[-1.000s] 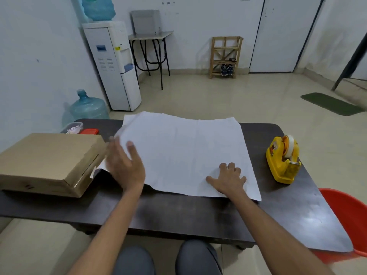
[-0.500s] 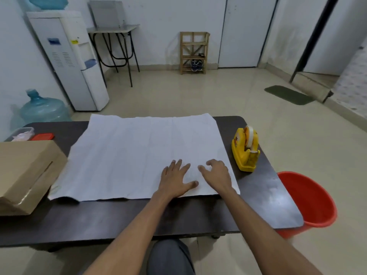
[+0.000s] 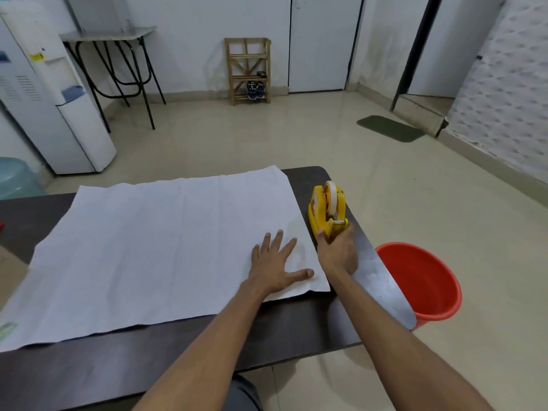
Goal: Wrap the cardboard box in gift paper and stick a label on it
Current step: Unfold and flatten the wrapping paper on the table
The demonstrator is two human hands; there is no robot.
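Note:
A large white sheet of gift paper [image 3: 154, 247] lies flat across the dark table [image 3: 103, 369]. My left hand [image 3: 275, 265] rests palm down with fingers spread on the sheet's near right corner. My right hand [image 3: 338, 250] grips the near end of the yellow tape dispenser [image 3: 326, 209], which stands on the table just right of the paper. Only a sliver of the cardboard box [image 3: 7, 271] shows at the left edge, partly under the paper.
A red bucket [image 3: 421, 283] stands on the floor beside the table's right end. A water dispenser [image 3: 44, 93] and a water jug [image 3: 14, 179] are at the far left. A folding table, a wooden rack and a green mat are further back.
The view has swung right, so the box has almost left the frame. My right hand moved off the paper onto the tape dispenser. My left hand slid right along the sheet.

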